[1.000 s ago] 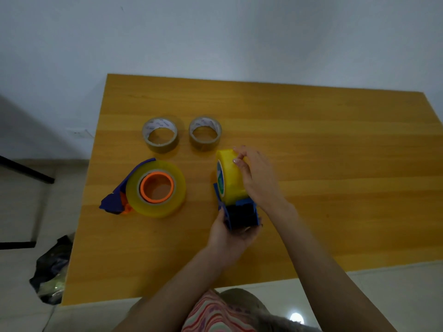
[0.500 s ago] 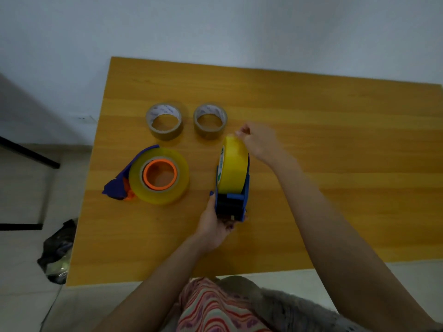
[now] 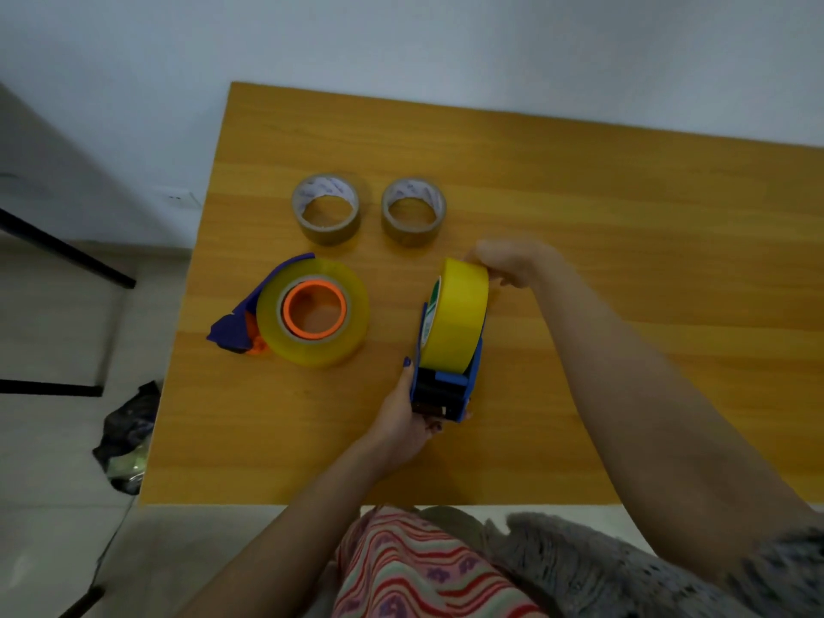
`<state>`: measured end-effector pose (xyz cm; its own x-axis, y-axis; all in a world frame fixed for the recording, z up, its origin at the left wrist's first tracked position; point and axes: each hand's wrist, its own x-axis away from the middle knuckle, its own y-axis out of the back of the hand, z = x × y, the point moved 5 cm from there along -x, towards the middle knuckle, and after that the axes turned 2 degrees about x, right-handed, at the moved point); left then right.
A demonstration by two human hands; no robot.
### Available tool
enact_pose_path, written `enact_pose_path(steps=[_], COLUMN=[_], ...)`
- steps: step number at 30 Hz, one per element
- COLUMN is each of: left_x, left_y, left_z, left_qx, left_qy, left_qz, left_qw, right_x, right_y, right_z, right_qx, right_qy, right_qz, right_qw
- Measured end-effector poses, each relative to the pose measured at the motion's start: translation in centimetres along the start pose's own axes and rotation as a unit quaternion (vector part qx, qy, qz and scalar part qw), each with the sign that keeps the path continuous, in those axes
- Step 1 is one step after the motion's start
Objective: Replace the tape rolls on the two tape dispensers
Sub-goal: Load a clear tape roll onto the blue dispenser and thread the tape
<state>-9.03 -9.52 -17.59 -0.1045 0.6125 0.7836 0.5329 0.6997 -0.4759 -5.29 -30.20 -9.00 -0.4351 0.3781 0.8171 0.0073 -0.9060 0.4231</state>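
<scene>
Hands are working an upright blue dispenser on a table: left hand gripping its near end, right hand pinching the yellow roll's far edge.

desk orange-yellow wood grain. yellow tape roll in blue dispenser; clear-yellow roll on orange core, blue dispenser under it. two brown rolls, white printed cores.

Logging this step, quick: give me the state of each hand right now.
Left hand: closed around the blue dispenser, holding its near end.
Right hand: fingers on the far side of the yellow tape roll; blurred, grip cannot be told.
</scene>
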Motion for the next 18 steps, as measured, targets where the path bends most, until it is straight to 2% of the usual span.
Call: enact_pose_path(steps=[2, 3, 5, 7, 8, 10, 12, 18], left_x=[0.1, 0.1, 0.1, 0.0, 0.0, 0.1, 0.1, 0.1], left_y=[0.2, 0.2, 0.3, 0.2, 0.1, -0.1, -0.3, -0.6], left_z=[0.1, 0.1, 0.1, 0.0, -0.1, -0.2, -0.4, -0.3], left_qx=[-0.006, -0.008, -0.009, -0.008, -0.006, 0.006, 0.013, 0.010], left_qy=[0.000, 0.001, 0.004, 0.002, 0.001, -0.001, -0.008, -0.016], left_qz=[0.005, 0.007, 0.008, 0.005, 0.004, -0.002, -0.008, -0.022], left_qw=[1.000, 1.000, 1.000, 1.000, 1.000, 1.000, 1.000, 1.000], right_x=[0.2, 0.3, 0.5, 1.6, 2.2, 3.6, 5.1, 2.5], right_y=[-0.7, -0.7, 0.4, 1.7, 1.7, 0.6, -1.3, -2.2], right_z=[-0.2, 0.0, 0.6, 1.8, 2.2, 2.3, 1.6, 2.1], right_qx=[0.010, 0.015, 0.063, 0.113, 0.109, 0.100, 0.122, 0.130], right_qy=[-0.003, 0.005, 0.039, 0.106, 0.140, 0.189, 0.191, 0.190], right_qz=[0.015, -0.001, -0.099, -0.200, -0.205, -0.148, -0.090, -0.144], right_qw=[1.000, 1.000, 0.992, 0.967, 0.963, 0.966, 0.970, 0.962])
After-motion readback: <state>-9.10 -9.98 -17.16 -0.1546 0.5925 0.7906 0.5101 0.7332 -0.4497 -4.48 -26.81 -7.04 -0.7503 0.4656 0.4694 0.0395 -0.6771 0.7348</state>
